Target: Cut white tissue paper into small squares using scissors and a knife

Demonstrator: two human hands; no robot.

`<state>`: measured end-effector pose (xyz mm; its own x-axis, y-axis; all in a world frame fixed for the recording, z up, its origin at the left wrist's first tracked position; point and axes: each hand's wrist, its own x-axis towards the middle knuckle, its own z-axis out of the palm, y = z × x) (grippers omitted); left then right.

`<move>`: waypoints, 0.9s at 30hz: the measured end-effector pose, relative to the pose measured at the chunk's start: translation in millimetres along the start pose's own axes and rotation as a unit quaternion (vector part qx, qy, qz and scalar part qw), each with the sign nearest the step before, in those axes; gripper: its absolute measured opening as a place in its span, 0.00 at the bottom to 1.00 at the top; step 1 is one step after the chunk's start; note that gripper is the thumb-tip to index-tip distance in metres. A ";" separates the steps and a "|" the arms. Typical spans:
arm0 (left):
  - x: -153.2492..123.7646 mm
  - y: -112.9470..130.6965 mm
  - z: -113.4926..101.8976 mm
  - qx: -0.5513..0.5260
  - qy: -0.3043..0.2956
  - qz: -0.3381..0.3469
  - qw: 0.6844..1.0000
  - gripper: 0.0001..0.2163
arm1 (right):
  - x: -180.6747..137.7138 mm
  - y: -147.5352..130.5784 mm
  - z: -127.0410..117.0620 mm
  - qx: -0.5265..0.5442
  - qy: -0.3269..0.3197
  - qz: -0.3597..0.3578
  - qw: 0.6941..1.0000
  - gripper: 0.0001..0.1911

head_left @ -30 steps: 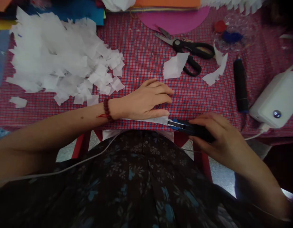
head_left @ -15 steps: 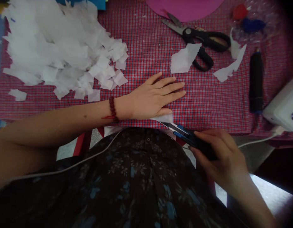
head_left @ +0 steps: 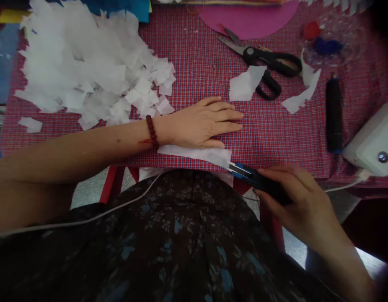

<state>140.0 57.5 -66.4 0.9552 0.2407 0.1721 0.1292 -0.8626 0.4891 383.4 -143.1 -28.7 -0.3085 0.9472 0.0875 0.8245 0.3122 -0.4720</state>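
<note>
My left hand (head_left: pixel 202 123) lies flat with fingers stretched out on the red checked tablecloth (head_left: pixel 197 63), pressing down on a strip of white paper (head_left: pixel 197 153) at the table's near edge. My right hand (head_left: pixel 294 197) is closed round a black and blue utility knife (head_left: pixel 253 180), whose tip touches the right end of the paper strip. A red bead bracelet (head_left: pixel 151 131) circles my left wrist.
A big heap of white paper scraps (head_left: pixel 84 71) fills the left of the table. Black scissors (head_left: pixel 266 63), loose white scraps (head_left: pixel 246 84), a black cylinder (head_left: pixel 334 113), a white box (head_left: pixel 371 142) and a pink paper disc (head_left: pixel 247 19) lie at the right and back.
My left hand shifted slightly and more of the white paper strip shows on the table. The knife moved from below the edge back up to the strip's right end.
</note>
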 end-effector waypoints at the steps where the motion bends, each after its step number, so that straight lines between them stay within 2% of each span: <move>1: -0.3 0.5 0.8 0.011 -0.007 0.002 1.000 0.27 | 1.8 1.1 0.5 0.003 -0.002 -0.005 1.000 0.16; 5: -0.4 3.1 0.8 0.037 -0.024 0.004 0.999 0.27 | 9.9 5.8 1.4 0.013 -0.013 -0.017 1.000 0.17; 12: 0.2 2.5 1.0 0.024 -0.009 0.002 1.000 0.26 | 21.2 -0.4 3.8 0.018 -0.019 -0.037 0.999 0.17; 20: 0.7 6.7 0.4 0.033 -0.029 -0.014 0.999 0.25 | -10.6 -21.2 17.3 -0.012 0.012 -0.002 1.000 0.18; 27: 1.0 2.1 -0.7 0.024 -0.019 -0.007 1.000 0.26 | -22.3 -20.4 23.1 -0.021 0.029 0.002 0.999 0.17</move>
<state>141.1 56.2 -64.6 0.9628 0.2355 0.1324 0.1533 -0.8798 0.4500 362.5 -172.2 -41.3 -0.2772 0.9510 0.1373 0.8454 0.3093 -0.4355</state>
